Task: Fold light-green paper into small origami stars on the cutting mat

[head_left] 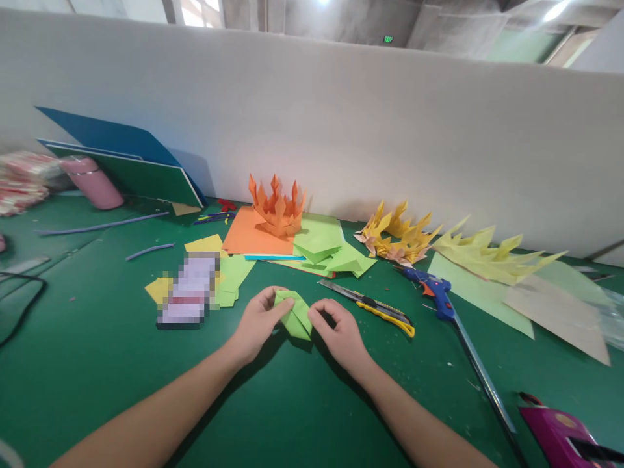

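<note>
A piece of folded light green paper [295, 320] is held up just above the green table [312, 416], with slanting fold lines across its face. My left hand [260, 322] grips its left side, thumb pressed on the front and fingers behind. At the paper's right edge, my right hand [338, 328] has thumb and forefinger pinched together on the border. A yellow-handled utility knife [385, 313] lies to the right of my right hand, blade out. Behind the hands are loose light green sheets [336, 250] and an orange paper crown [277, 211] on orange paper [241, 235].
A blurred-out phone [190, 289] lies at left over yellow and green paper. On the right are a blue glue gun [439, 292], a golden paper crown [397, 237], a pale yellow paper crown [497, 253] and a magenta object [560, 432]. A pink bottle [95, 182] leans by boards [131, 172].
</note>
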Tool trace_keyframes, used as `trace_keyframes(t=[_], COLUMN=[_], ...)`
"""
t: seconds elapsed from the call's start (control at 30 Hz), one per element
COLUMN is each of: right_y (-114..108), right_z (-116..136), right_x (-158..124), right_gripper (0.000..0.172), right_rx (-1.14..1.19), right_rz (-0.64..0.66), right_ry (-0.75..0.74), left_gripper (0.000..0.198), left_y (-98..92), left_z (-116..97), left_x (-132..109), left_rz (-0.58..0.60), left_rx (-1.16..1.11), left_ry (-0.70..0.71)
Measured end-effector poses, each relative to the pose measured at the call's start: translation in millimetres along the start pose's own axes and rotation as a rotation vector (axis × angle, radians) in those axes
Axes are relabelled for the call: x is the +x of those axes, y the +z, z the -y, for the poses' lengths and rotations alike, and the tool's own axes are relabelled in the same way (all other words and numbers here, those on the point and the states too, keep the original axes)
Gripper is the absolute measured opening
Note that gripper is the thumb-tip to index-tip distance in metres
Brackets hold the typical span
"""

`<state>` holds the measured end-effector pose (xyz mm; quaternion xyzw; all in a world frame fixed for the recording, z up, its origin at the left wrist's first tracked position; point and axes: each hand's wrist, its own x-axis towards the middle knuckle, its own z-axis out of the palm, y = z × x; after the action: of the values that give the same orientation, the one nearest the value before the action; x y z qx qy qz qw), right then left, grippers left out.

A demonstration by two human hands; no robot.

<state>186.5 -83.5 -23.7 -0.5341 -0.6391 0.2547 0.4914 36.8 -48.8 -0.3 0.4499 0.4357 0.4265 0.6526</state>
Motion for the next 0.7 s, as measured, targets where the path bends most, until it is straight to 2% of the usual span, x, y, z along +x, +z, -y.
trace_keyframes(t=[0.23, 0.4, 0.53, 0.7], right_y=[-0.8, -1.3, -3.0, -3.9], right_z=[-1.3, -1.6, -1.7, -3.1], right_x=[0.4, -0.2, 0.1, 0.6], right_gripper=[0.024, 0.026, 0.027, 0.026], right_rx=[0.061, 0.084, 0.121, 0.109], right_rz=[0.031, 0.013, -0.015, -0.028], right_ry=[0.075, 0.151, 0.223, 0.249], left_gripper=[0.04, 0.034, 0.026, 0.026], left_y=[0.2, -5.2, -7.1, -6.5], left_z=[-0.2, -0.7, -1.8, -2.0], left_x=[-0.4, 1.4, 3.0, 2.8], left_rz=[0.014, 0.016, 0.066, 0.074], left_rx=[-0.06, 0.112, 0.228, 0.299], left_ry=[-0.018, 0.065, 0.065, 0.095])
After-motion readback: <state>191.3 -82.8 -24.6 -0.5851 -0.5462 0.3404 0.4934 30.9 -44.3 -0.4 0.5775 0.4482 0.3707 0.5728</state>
